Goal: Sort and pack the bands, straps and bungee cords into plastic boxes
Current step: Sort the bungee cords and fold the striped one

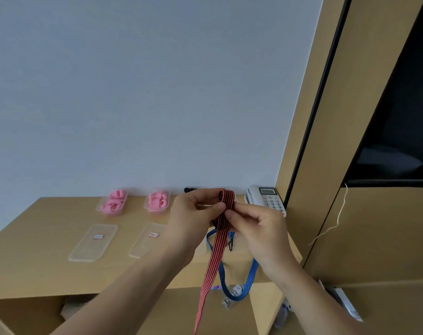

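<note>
A flat red-and-black striped bungee cord (212, 262) is held up above the wooden desk (36, 262), folded over at its top, with its long tail hanging past the desk's front edge. My left hand (193, 213) grips the folded top from the left. My right hand (256, 226) pinches it from the right. A blue-and-black striped bungee cord (250, 276) lies on the desk below my hands and droops over the edge. Two clear plastic boxes holding pink bands (113, 201) (157, 201) stand by the wall.
Two clear lids with red labels (94, 241) (147, 239) lie flat in front of the boxes. A white desk telephone (266, 198) sits at the desk's back right corner. A black item (190, 189) shows behind my left hand. Brown panels rise on the right.
</note>
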Motion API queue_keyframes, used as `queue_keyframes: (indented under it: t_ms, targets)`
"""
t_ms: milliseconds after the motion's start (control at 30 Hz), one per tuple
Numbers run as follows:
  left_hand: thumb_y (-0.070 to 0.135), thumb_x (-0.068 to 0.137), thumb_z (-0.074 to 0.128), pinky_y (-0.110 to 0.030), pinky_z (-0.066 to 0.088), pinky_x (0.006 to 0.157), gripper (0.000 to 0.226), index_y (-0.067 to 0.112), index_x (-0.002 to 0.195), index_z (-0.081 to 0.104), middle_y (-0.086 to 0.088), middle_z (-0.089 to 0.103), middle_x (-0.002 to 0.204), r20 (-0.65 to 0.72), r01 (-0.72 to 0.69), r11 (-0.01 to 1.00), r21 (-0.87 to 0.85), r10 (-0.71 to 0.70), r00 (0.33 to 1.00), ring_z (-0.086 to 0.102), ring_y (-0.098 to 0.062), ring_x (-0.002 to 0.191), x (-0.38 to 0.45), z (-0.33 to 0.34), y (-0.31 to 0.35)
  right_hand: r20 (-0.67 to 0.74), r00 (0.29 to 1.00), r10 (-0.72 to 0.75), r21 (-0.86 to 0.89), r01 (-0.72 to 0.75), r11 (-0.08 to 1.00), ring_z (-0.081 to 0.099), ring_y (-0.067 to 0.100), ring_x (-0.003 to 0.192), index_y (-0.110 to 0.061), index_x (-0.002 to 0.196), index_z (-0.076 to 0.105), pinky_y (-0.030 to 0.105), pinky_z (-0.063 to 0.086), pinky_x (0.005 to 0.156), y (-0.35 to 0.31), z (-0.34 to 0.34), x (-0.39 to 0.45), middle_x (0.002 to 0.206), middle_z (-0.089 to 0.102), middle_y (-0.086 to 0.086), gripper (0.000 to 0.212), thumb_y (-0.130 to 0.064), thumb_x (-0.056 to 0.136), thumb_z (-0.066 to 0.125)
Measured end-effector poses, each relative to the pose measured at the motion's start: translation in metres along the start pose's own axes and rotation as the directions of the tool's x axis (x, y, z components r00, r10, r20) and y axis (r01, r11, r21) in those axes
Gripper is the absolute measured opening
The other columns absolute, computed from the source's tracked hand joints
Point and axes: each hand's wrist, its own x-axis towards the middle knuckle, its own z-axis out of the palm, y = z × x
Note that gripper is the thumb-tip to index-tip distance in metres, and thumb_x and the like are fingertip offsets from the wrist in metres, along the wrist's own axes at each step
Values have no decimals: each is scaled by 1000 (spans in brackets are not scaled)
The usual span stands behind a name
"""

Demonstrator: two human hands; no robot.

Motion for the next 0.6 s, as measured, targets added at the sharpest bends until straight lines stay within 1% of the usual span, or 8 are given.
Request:
queue_keyframes:
  t_ms: [33,100,233,333,400,433,500,600]
  targets:
    - [-7,91,65,-39,63,78,27,13,105,78,-7,79,94,8,-6,1000,11,6,1000,74,-27,92,0,-1,0,-10,1000,26,50,-26,998,76,19,90,-23,105,80,43,62,83,0,0,1,95,79,0,21,-11,90,74]
    - [-6,92,66,-35,62,77,28,15,105,78,-6,79,95,19,-36,998,48,35,999,75,-25,91,0,-4,-1,-24,999,43,68,-41,997,77,21,89,-20,104,80,45,61,83,2,0,2,95,79,2,18,-12,88,76]
    - [-6,93,64,-26,60,69,33,23,101,78,-7,79,93,67,-34,999,35,32,997,76,-19,84,-1,-7,-3,3,999,51,64,-51,997,77,20,88,-27,102,80,42,63,81,3,5,1,94,79,0,22,-10,90,73]
    - [-4,94,64,-29,61,69,31,22,104,78,-10,79,94,72,-20,999,34,17,997,76,-25,87,1,-10,-8,-6,1000,-24,-99,23,995,76,17,81,-31,98,79,42,63,76,5,8,-2,86,78,-2,22,-12,93,70]
    - [-3,93,65,-34,63,73,32,26,101,78,-10,79,92,56,-16,999,52,13,998,76,-27,88,2,-11,-11,-5,993,-121,-283,115,952,73,19,72,-20,89,78,46,60,68,7,8,-2,75,74,0,9,-17,93,70]
    - [-2,93,66,-38,64,77,32,27,101,78,-10,79,91,52,-10,998,62,7,999,75,-28,89,2,-12,-12,3,987,-162,-353,153,923,70,20,70,-14,86,76,47,58,65,7,8,-2,72,71,0,10,-19,93,70]
    - [-1,94,66,-46,62,83,30,23,105,78,-9,79,93,61,5,997,78,-9,998,75,-30,93,3,-14,-15,9,977,-213,-413,197,889,68,20,70,-10,87,76,46,56,63,7,7,-2,70,69,0,11,-20,92,71]
    - [-2,95,64,-51,62,84,28,19,108,78,-10,79,96,88,24,996,89,-32,996,75,-30,94,4,-15,-16,12,979,-203,-380,192,905,71,19,72,-17,97,79,46,58,65,6,6,-2,73,72,-1,9,-18,92,72]
